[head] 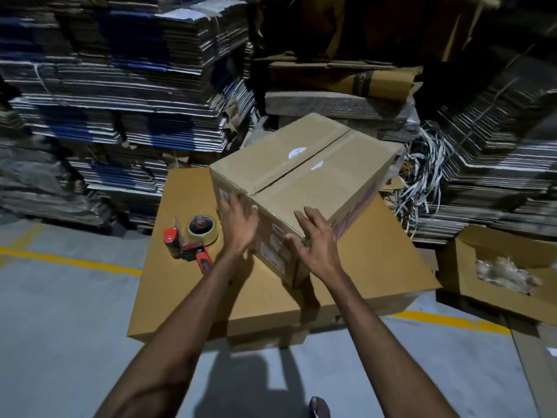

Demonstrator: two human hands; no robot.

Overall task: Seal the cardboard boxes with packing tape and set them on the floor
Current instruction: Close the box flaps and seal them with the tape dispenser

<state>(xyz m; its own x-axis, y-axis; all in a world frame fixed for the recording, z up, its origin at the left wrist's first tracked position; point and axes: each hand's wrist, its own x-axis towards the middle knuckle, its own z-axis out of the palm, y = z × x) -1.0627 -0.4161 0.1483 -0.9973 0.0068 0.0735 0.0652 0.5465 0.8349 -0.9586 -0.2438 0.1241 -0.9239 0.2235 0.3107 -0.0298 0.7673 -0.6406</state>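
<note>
Cardboard box (304, 179): brown, closed, sitting on the large flat carton (193, 285) that serves as the tabletop; its top flaps meet in a seam that runs from the near left edge to the far right corner, and I cannot tell whether tape covers it.
Box labels: white stickers on the near side face, print too small to read.
Left hand (238, 227): laid against the near left side of the box, fingers (233, 203) straight and spread, gripping nothing; slightly blurred.
Right hand (316, 236): at the near right top edge of the box, fingers (310, 217) loosely bent and spread, touching the cardboard without closing round it.
Tape dispenser (188, 239): red handle, roll of tan tape on it, lying on the tabletop just left of the box and beside the left wrist, untouched.
Floor (60, 312): grey concrete with yellow lines.
Open carton (500, 267): on the floor to the right, crumpled clear plastic inside.
Behind: tall stacks of flattened cardboard (114, 86) and a tangle of white strapping (422, 164).
Bottom edge: a foot in a sandal (319, 407).
</note>
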